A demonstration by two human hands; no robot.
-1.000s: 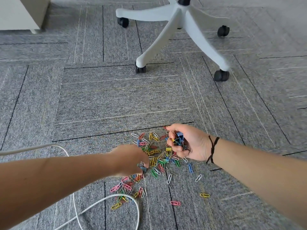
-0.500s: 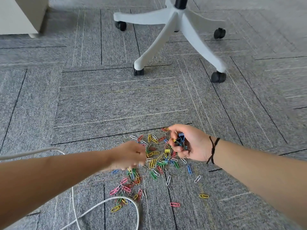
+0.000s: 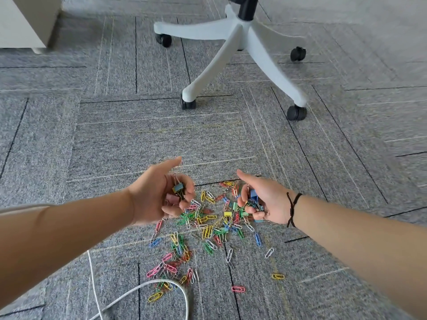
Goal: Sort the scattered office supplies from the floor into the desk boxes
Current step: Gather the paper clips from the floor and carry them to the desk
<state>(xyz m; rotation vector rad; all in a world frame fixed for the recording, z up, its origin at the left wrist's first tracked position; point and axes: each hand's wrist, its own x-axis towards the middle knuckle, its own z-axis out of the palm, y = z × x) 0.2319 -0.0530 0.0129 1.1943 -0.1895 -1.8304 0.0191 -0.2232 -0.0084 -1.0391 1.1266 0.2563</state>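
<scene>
Both hands hang over a heap of coloured paper clips [image 3: 208, 227] scattered on the grey carpet floor [image 3: 143, 139], near the middle of the view. The left hand [image 3: 157, 195] is turned palm-up and half curled, thumb stretched away from the fingers; in the cupped fingers lie a blue binder clip [image 3: 178, 188] with its wire handles pointing up and a pink binder clip [image 3: 172, 199] just below it. The right hand [image 3: 265, 199] is also half closed, its thumb pointing to the left, and its fingers wrap a small bunch of binder clips [image 3: 253, 197] — a blue one on top, the rest too crowded to count. A dark cord bracelet [image 3: 293, 209] circles the right wrist.

Between and below the hands the paper clips lie thickest, in yellow, green, red, blue, pink and white; a yellow binder clip [image 3: 227, 214] and a green binder clip [image 3: 235, 206] sit among them on the carpet. Looser clips trail toward the near edge, with a pink one [image 3: 238, 289] and a yellow one [image 3: 277, 276] lying apart on the right. A white cable [image 3: 147, 286] loops across the near left of the floor, touching the nearest clips.

Farther off stands the white five-star base of an office chair [image 3: 245, 38] on black castors, and at the far left corner the foot of a white cabinet [image 3: 27, 24] — no boxes show in this view.
</scene>
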